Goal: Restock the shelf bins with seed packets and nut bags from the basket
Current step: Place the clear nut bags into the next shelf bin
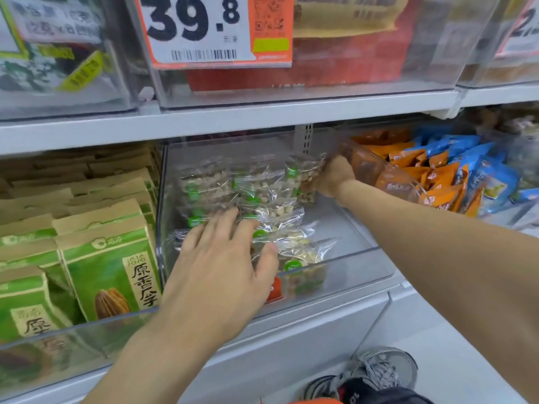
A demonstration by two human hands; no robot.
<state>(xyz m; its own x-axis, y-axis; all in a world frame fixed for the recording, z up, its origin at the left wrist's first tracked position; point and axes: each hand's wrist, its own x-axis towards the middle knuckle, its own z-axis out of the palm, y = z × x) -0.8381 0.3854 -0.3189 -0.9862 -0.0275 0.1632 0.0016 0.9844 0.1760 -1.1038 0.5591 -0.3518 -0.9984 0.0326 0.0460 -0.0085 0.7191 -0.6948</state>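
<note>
While the left hand (224,258) rests flat on nut bags (271,211), the right hand (331,176) grips one (306,176).

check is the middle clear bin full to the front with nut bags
No, the nut bags fill only the left part of the clear bin; its right floor is bare.
</note>
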